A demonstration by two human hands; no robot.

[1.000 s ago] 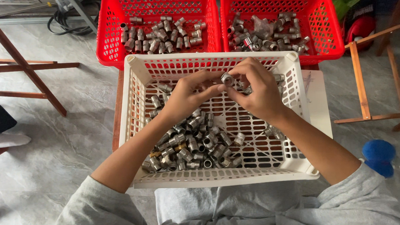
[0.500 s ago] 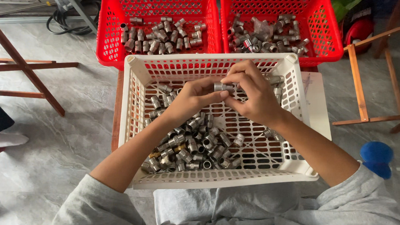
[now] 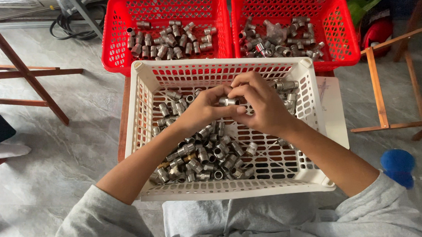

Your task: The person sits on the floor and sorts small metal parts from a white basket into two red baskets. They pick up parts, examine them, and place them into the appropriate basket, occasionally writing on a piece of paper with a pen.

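Observation:
My left hand (image 3: 202,109) and my right hand (image 3: 261,104) meet over a white slotted basket (image 3: 140,98). Between their fingertips they hold one small silver metal fitting (image 3: 229,101), gripped from both sides. Below the hands, several more short metal fittings (image 3: 198,155) lie heaped in the basket's near left part. A few others rest by its far right wall (image 3: 286,88). Both sleeves are grey.
Two red baskets stand beyond the white one, the left red basket (image 3: 115,41) and the right red basket (image 3: 344,34), each holding several metal fittings. Wooden frames stand at left (image 3: 23,73) and right (image 3: 377,85). A blue cap-like object (image 3: 397,166) lies on the floor at right. Another person's foot (image 3: 1,151) is at far left.
Both hands have come slightly nearer and lower over the basket, still turning the same fitting between the fingertips.

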